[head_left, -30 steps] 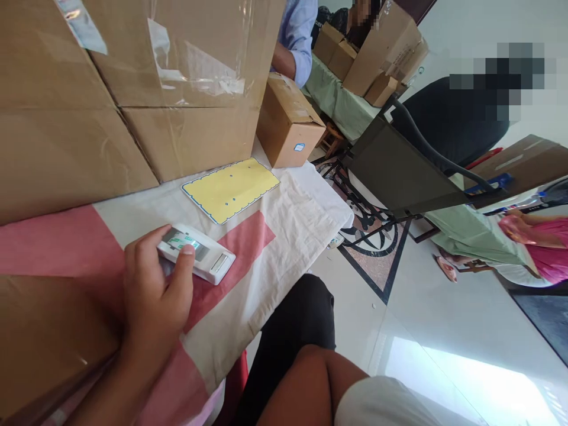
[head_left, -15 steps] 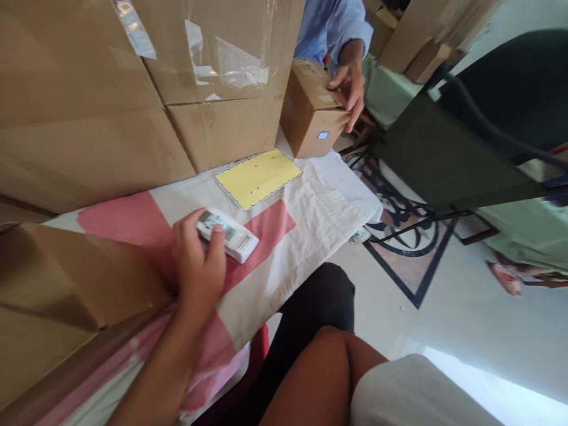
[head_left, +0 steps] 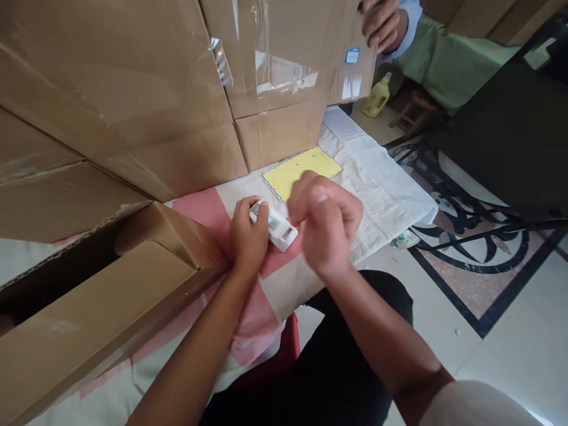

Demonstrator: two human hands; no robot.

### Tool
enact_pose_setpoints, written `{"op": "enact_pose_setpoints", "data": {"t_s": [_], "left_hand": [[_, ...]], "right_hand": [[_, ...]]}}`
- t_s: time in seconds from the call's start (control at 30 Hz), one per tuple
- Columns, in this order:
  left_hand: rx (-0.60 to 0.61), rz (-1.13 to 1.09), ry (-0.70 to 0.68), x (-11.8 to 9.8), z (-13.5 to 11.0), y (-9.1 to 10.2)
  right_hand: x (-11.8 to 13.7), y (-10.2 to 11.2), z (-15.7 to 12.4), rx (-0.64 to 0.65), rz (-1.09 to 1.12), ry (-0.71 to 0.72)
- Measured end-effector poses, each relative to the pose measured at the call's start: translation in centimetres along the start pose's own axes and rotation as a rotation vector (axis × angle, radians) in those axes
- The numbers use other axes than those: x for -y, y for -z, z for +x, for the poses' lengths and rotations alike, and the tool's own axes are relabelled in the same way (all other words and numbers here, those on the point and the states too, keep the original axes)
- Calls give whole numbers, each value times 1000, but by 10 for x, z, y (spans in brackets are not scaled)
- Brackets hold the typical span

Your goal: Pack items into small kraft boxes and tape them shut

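Note:
My left hand (head_left: pixel 248 236) is closed on a small white device with a screen (head_left: pixel 277 228), holding it down on the pink and white cloth (head_left: pixel 377 195). My right hand (head_left: pixel 326 222) hovers just right of the device, blurred by motion, its fingers curled loosely; whether anything is in them does not show. A yellow card with a blue scalloped edge (head_left: pixel 302 168) lies on the cloth just beyond both hands.
Large taped cardboard boxes (head_left: pixel 155 94) rise behind the cloth. An open carton (head_left: pixel 97 307) lies at the left. Another person's hand (head_left: pixel 384 23) grips a small box with a blue sticker (head_left: pixel 352 65) at the top. A dark chair (head_left: pixel 510 130) stands right, a yellow bottle (head_left: pixel 376 97) beyond.
The view swung left and down. My right hand came into view beside the device. The other person lifted the small box from the table corner. My left hand kept hold of the device.

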State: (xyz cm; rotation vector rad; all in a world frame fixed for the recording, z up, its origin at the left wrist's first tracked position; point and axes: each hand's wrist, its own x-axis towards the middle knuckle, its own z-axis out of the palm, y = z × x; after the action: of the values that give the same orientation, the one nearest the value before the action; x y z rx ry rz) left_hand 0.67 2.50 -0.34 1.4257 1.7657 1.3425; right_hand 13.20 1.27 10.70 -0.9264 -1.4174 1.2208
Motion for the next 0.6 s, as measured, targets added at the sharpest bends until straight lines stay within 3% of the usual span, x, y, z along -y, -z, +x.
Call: {"op": "enact_pose_setpoints", "data": {"t_s": [0.03,0.1,0.23,0.37,0.6], "left_hand": [[-38,-11,25,-1,-1,-2],[-90,-36,64,-2,-3,-5],[-73,-73,78,-4,-3,-5],[-45,-80,63,-5,-1,-2],[15,-155,82,-5,-3,1]], "right_hand": [[-12,11,8,-99,33,93],[-34,30,22,-144,40,28],[-55,39,32,-11,-2,-196],[-49,27,27,102,-132,-249],[-31,13,29,164,-361,-272]]}}
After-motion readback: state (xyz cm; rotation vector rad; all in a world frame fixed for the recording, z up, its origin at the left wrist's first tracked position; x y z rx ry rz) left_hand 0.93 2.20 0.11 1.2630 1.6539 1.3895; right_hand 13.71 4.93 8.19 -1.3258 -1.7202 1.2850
